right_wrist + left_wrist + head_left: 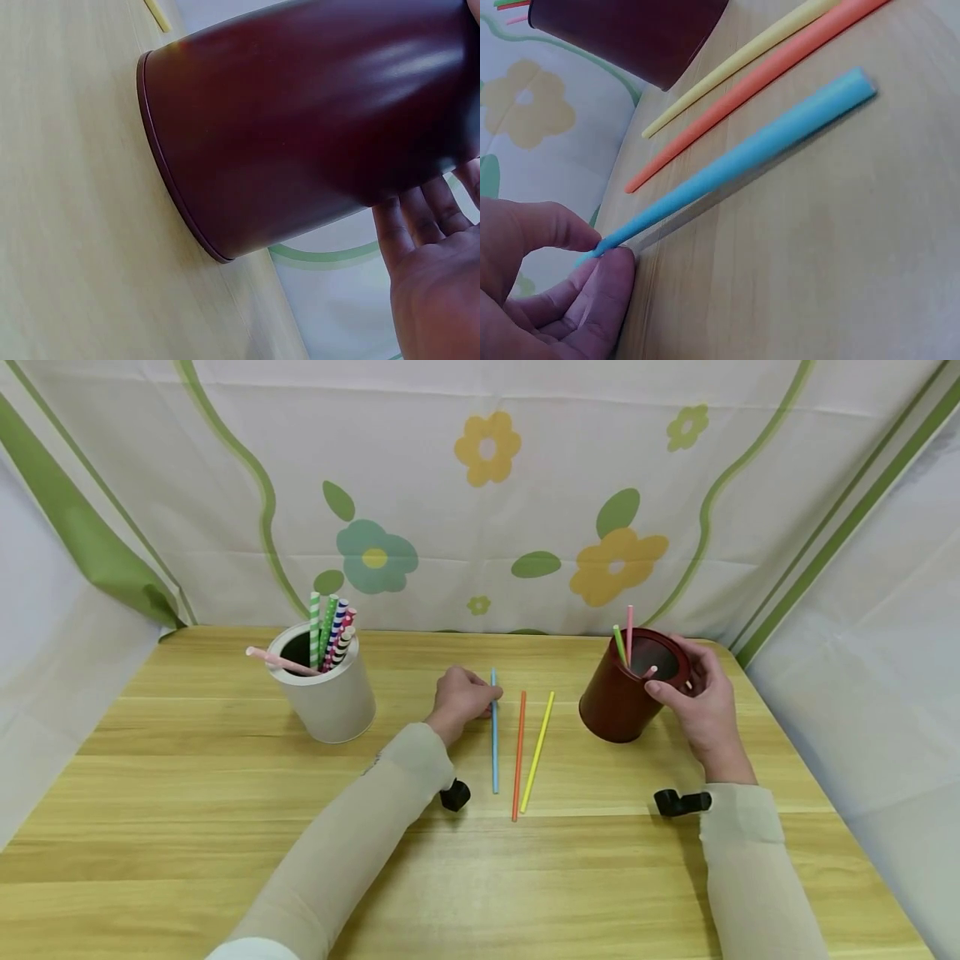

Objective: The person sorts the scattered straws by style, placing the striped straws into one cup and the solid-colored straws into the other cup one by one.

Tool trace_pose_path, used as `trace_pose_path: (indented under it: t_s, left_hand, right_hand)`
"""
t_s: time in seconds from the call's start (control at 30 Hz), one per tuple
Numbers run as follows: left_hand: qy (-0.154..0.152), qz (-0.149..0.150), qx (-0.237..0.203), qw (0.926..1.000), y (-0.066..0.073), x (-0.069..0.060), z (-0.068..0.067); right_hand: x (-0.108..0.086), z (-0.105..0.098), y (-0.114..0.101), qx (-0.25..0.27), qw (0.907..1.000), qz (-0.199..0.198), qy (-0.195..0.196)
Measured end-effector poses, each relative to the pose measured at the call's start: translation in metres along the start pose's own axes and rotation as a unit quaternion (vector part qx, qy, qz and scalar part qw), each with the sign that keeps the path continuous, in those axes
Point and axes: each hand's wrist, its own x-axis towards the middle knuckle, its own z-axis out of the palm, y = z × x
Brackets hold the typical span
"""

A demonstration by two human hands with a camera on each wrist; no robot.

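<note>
My left hand (465,697) pinches the far end of a blue straw (495,752) between thumb and fingertips. A narrow shadow runs beside that straw on the tabletop in the left wrist view. To its right lie an orange straw (518,760) and a yellow straw (538,752), close together. My right hand (705,702) holds a dark red cup (618,697) at its right side, thumb near the rim and fingers round the far side. Inside the cup stand a green straw (619,645) and a pink straw (630,631), with another pale tip by the rim.
At the left stands a white cup (330,706) with several striped and dotted straws; a pink straw (277,660) leans out over its left rim. A flowered curtain (450,527) hangs behind the wooden table (525,893).
</note>
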Motion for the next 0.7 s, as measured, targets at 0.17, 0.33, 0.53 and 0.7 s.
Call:
trace_pose_path:
  t_s: [0.17,0.33,0.53,0.7]
  left_hand:
    - [0.001,-0.009,-0.06,0.9982,-0.002,0.001,-0.001]
    - [0.006,-0.015,-0.108,0.9941,-0.005,0.004,-0.004]
    - [0.001,-0.019,-0.15,0.9884,-0.003,0.005,-0.009]
    - [0.003,-0.007,-0.186,0.9825,0.003,0.002,-0.012]
  right_hand:
    - [0.0,0.0,0.001,-0.001,1.0,0.001,-0.001]
    - [0.0,0.0,0.001,0.0,1.0,0.0,-0.004]
    - [0.001,0.0,0.001,0.003,1.0,-0.001,-0.003]
    - [0.001,0.0,0.001,-0.004,1.0,-0.002,-0.002]
